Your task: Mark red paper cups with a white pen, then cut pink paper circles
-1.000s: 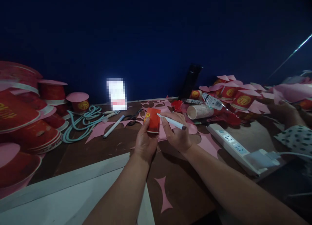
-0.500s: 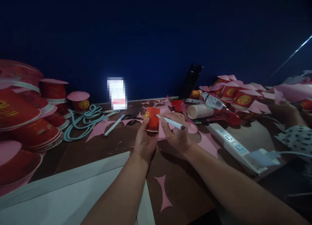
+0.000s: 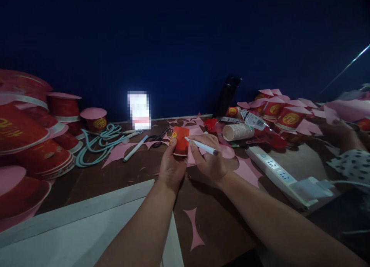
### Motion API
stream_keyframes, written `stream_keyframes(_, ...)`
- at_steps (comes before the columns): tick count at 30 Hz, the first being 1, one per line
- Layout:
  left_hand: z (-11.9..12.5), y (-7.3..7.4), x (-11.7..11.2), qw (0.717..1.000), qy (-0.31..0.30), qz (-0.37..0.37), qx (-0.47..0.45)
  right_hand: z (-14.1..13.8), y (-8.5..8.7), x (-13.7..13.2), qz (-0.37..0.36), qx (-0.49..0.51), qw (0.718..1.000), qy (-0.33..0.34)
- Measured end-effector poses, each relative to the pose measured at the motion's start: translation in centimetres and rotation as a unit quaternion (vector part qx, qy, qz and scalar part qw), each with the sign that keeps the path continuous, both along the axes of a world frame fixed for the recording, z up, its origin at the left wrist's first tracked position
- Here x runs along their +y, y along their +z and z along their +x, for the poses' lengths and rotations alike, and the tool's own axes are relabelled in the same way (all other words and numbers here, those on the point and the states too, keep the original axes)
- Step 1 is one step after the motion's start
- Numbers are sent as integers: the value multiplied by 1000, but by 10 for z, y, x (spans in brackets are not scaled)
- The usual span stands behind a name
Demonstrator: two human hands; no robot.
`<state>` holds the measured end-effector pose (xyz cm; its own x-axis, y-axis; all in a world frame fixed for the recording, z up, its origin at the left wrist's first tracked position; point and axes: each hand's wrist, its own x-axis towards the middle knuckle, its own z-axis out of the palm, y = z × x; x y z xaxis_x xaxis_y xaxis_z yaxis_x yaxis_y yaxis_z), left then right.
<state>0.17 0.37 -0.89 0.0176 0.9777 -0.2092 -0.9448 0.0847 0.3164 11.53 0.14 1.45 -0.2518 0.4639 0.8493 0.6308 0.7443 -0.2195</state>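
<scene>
My left hand (image 3: 172, 165) is closed around a small red paper cup (image 3: 181, 140) with yellow marking on its left side. In my right hand (image 3: 212, 159) is a white marker (image 3: 204, 146), its tip at the cup's right side; whether it touches the surface I cannot tell. Beyond my hands, black scissors (image 3: 158, 139) lie among pink paper scraps (image 3: 192, 125). A second white marker (image 3: 135, 148) with a blue end rests to the left.
Red cups with pink paper discs (image 3: 94, 113) crowd the left. On the right are a sleeve of cups (image 3: 238, 132), a power strip (image 3: 270, 167) and another person's arm (image 3: 342, 138). A black bottle (image 3: 227, 93), teal cord (image 3: 95, 143), lit screen (image 3: 139, 109) and white-framed board (image 3: 72, 236) surround the table.
My right hand and the marker have shifted very slightly left over the cup. The left hand still holds the cup in the same place.
</scene>
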Motion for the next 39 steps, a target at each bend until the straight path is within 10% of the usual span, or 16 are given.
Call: stream_keyframes(39,5,-4,0,1000,11,-5,22,-6,0,-4,-9,12,1000,19)
